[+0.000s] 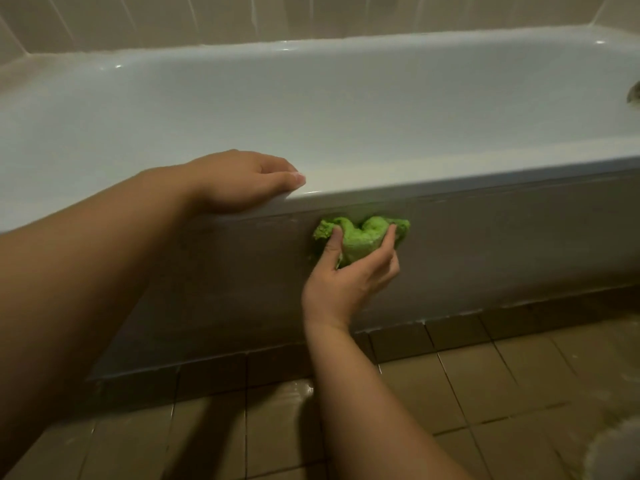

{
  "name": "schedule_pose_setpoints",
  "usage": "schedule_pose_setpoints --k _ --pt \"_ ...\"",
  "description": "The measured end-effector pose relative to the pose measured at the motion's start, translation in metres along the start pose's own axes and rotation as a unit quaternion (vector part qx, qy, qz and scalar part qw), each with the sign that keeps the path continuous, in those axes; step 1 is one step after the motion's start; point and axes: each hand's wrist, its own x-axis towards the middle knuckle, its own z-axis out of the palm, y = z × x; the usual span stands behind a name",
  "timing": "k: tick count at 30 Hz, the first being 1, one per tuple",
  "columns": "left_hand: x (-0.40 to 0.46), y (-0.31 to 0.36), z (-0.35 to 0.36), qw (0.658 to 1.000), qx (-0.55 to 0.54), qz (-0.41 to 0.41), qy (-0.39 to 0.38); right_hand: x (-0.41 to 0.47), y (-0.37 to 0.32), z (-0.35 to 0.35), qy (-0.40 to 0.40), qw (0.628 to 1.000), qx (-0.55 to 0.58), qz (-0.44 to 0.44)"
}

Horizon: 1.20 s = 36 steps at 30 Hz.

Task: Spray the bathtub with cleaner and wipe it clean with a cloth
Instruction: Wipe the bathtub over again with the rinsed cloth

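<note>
Green cloth (360, 239) — bunched in our right hand (349, 282), pressed on the bathtub (450, 188) front panel below the rim. Left hand (239, 181) curled over that rim. Risk — wet floor tiles (485, 393) could slip us.

A home bathroom. A long white enamel bathtub (346, 109) is built in against a wall of pale glossy wall tiles (207, 19), its front closed by a plain grey bath panel (502, 244). Below the panel runs a skirting of square brown tiles, and the floor tiles (502, 386) match them, with wet patches showing. A metal fitting (634, 95) sits at the tub's far right end.
</note>
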Motion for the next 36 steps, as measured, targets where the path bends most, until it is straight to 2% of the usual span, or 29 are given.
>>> schedule_pose_setpoints --k 2,4,7,10,12,14,19,22,24,26,30,33,34,36 --pt "0.002 0.005 0.001 1.000 -0.002 0.002 0.000 -0.023 0.000 0.010 -0.031 0.999 -0.012 0.012" --pt "0.003 0.007 0.002 1.000 -0.007 0.008 0.003 -0.026 -0.002 0.012 -0.052 0.998 -0.006 -0.024" --pt "0.003 0.007 0.002 1.000 -0.007 0.009 0.000 0.014 0.007 0.000 0.006 0.997 -0.013 -0.070" --pt "0.005 0.010 0.002 1.000 -0.010 0.011 -0.001 0.021 0.027 -0.006 0.030 1.000 -0.001 0.002" --pt "0.007 0.014 0.003 1.000 -0.011 0.014 -0.001 -0.009 0.031 0.000 -0.023 0.998 -0.003 0.060" --pt "0.009 0.017 0.004 1.000 -0.010 0.016 0.000 -0.031 0.025 0.009 -0.061 0.997 -0.017 0.043" --pt "0.011 0.015 0.005 1.000 -0.005 0.021 0.007 0.019 0.028 -0.006 0.029 0.999 -0.019 -0.016" --pt "0.010 0.017 0.006 0.999 -0.004 0.025 0.019 0.011 0.045 -0.011 0.013 0.996 -0.026 0.090" --pt "0.010 0.017 0.007 0.999 -0.006 0.033 0.029 -0.016 0.044 -0.004 -0.054 0.986 -0.028 0.152" --pt "0.009 0.015 0.008 0.999 -0.013 0.036 0.038 -0.034 0.038 0.003 -0.093 0.985 -0.023 0.146" --pt "0.007 0.017 0.009 0.998 -0.022 0.035 0.052 -0.005 0.043 -0.005 -0.023 0.995 -0.023 0.096" --pt "0.007 0.017 0.008 0.997 -0.026 0.037 0.061 0.009 0.075 -0.014 -0.012 0.982 -0.033 0.186" --pt "0.007 0.018 0.008 0.997 -0.027 0.037 0.063 0.002 0.081 -0.013 -0.031 0.975 -0.041 0.214" --pt "0.007 0.019 0.009 0.997 -0.022 0.039 0.069 -0.022 0.081 -0.008 -0.081 0.972 -0.060 0.213"
